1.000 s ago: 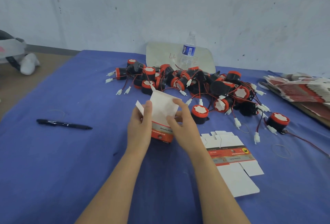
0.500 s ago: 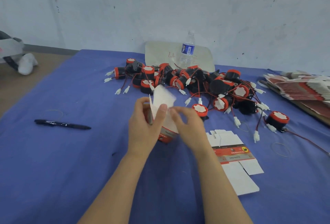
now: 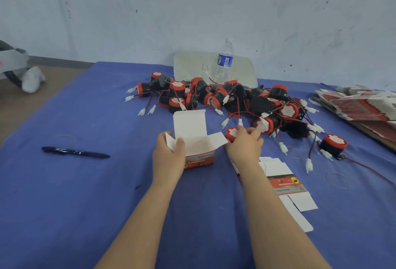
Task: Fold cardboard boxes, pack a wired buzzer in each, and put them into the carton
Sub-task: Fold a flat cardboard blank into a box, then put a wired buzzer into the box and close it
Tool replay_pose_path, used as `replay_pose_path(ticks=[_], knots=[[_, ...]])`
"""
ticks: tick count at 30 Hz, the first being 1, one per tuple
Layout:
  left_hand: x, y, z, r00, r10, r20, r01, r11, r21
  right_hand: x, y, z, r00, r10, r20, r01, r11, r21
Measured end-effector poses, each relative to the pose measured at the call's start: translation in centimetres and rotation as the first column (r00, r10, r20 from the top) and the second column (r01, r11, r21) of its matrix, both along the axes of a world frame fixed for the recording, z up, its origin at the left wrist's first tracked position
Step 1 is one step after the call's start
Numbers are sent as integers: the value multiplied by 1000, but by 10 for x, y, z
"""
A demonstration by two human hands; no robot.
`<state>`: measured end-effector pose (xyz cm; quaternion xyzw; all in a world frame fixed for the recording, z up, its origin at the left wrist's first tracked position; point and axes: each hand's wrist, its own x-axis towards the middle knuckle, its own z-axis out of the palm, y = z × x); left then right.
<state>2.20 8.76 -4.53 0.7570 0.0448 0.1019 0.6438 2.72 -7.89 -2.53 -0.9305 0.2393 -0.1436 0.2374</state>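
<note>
Two hands are held over the blue counter (image 3: 85, 183). An upright cardboard box (image 3: 192, 131), top flaps open, is gripped by the left hand (image 3: 168, 159) fingers (image 3: 180, 143). Just beyond the curled right hand (image 3: 244, 146) fingers (image 3: 254, 133), a wired buzzer (image 3: 232, 134) is clasped at the near edge of the buzzer pile (image 3: 214, 97).

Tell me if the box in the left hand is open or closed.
Open. The cardboard box held by the left hand has its top flap standing up and side flaps spread, showing the white inside.
</note>
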Motion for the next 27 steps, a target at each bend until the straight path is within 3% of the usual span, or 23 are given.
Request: replay_pose_path(ticks=[5,7,9,11,13,14,16,18,20,22,27], knots=[[-3,-2,2,999,-46,-25,46,999,-8,-3,1,7,999,43,2,-43,998,52],[-3,-1,3,998,-48,-30,48,999,-10,-7,0,15,986,16,166,-44,985,168],[-3,-2,3,998,-55,-33,54,998,-18,-17,3,29,874,-92,476,-67,950,305],[-3,-4,4,998,-59,-35,58,998,-36,-31,16,46,654,-113,748,-162,945,284],[-5,-5,5,998,-53,-28,51,996,-67,-40,33,56,512,-2,859,-239,960,145],[-6,-6,6,999,-46,-25,44,995,-93,-40,40,56,510,69,857,-274,958,86],[-7,-6,7,999,-37,-20,33,987,-159,-38,54,48,630,208,748,-343,939,28],[-7,-6,7,999,-49,-23,43,977,-207,-34,67,31,796,306,521,-363,932,7],[-7,-7,8,997,-68,-36,58,972,-229,-32,76,17,899,322,298,-330,944,-23],[-6,-7,9,996,-69,-50,54,968,-245,-29,79,16,925,340,170,-338,940,-42],[-5,-7,8,998,-63,-31,53,963,-263,-26,70,33,871,489,-54,-492,864,-105]])
